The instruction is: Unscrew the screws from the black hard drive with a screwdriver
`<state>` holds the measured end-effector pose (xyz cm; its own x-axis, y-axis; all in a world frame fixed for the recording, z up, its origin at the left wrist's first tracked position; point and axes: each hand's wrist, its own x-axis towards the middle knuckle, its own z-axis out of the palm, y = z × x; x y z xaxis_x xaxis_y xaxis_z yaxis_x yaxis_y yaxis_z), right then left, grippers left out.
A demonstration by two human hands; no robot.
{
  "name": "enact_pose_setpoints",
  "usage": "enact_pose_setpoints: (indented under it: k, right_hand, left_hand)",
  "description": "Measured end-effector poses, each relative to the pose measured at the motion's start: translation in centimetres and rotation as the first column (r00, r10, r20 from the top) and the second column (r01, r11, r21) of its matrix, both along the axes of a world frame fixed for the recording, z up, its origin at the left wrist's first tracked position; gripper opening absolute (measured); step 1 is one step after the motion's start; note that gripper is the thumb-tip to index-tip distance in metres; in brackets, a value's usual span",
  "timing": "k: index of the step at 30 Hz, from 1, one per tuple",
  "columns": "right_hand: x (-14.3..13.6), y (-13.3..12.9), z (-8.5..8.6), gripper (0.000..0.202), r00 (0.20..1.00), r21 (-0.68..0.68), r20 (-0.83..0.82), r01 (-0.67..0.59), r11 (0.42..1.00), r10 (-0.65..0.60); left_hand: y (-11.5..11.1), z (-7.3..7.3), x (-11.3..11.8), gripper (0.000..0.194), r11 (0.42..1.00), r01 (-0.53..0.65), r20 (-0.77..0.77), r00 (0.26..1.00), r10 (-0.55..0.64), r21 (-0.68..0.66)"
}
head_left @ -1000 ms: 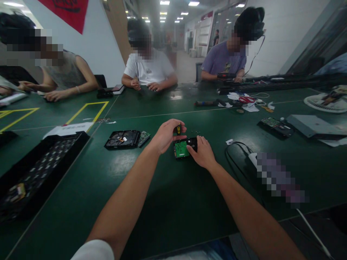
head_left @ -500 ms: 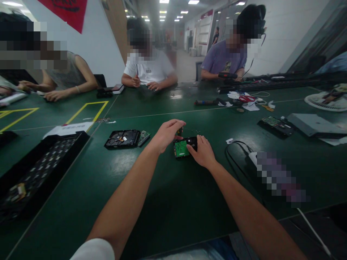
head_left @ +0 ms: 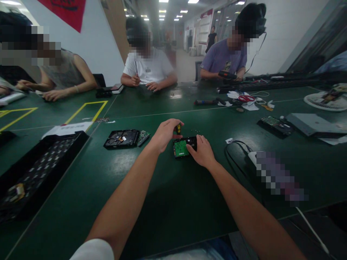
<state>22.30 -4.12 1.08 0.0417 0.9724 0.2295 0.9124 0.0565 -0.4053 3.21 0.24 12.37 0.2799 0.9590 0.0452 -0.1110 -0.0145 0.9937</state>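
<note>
A hard drive (head_left: 181,148) lies on the green table, its green circuit board facing up. My right hand (head_left: 202,151) grips its right end, thumb on top near the board. Above the drive's far left edge, my left hand (head_left: 167,134) is closed around a screwdriver (head_left: 178,129) with a yellow and black handle. The tip of the screwdriver is too small to make out. Several tiny screws (head_left: 195,130) are scattered just beyond the drive. Left of my left hand are another hard drive (head_left: 121,139) and a loose circuit board (head_left: 143,137).
A long black tray (head_left: 40,169) stands at the left. To the right are a power strip (head_left: 252,156) with a black cable, another drive (head_left: 275,126) and a grey metal box (head_left: 311,124). Three people sit across the table, tools and scraps lying near them.
The fingers of my left hand have shifted slightly, so more of the screwdriver's yellow handle shows. My right hand and the hard drive stay in place.
</note>
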Motion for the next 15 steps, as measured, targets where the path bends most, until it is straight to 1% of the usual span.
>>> enact_pose_setpoints:
  k: [3, 5, 7, 9, 12, 15]
  right_hand:
    - [0.05, 0.01, 0.0, 0.082, 1.0, -0.004, -0.002, -0.003, 1.0, 0.003]
    - [0.1, 0.06, -0.12, 0.082, 1.0, 0.001, -0.001, -0.004, 1.0, 0.004]
    - [0.15, 0.11, -0.28, 0.082, 1.0, 0.006, 0.002, -0.005, 1.0, 0.005]
    - [0.17, 0.14, -0.42, 0.082, 1.0, 0.02, 0.008, -0.008, 1.0, 0.008]
    - [0.17, 0.15, -0.55, 0.082, 1.0, 0.034, 0.02, -0.011, 0.999, 0.01]
    - [0.14, 0.16, -0.59, 0.084, 1.0, 0.026, 0.025, -0.003, 1.0, 0.002]
  left_hand:
    - [-0.15, 0.39, -0.03, 0.026, 0.999, -0.029, -0.055, 0.998, 0.032, 0.044]
    - [-0.39, 0.7, 0.06, 0.024, 0.999, -0.03, -0.051, 0.998, 0.031, 0.026]
    - [-0.6, 0.92, 0.18, 0.02, 0.999, -0.027, -0.007, 1.0, 0.026, -0.03]
    - [-0.69, 0.97, 0.24, 0.017, 0.999, 0.006, 0.052, 0.999, -0.003, -0.053]
    - [-0.58, 0.8, 0.18, 0.015, 0.998, 0.043, 0.109, 0.993, -0.039, -0.035]
    - [-0.42, 0.59, 0.11, 0.017, 0.998, 0.063, 0.109, 0.992, -0.062, -0.007]
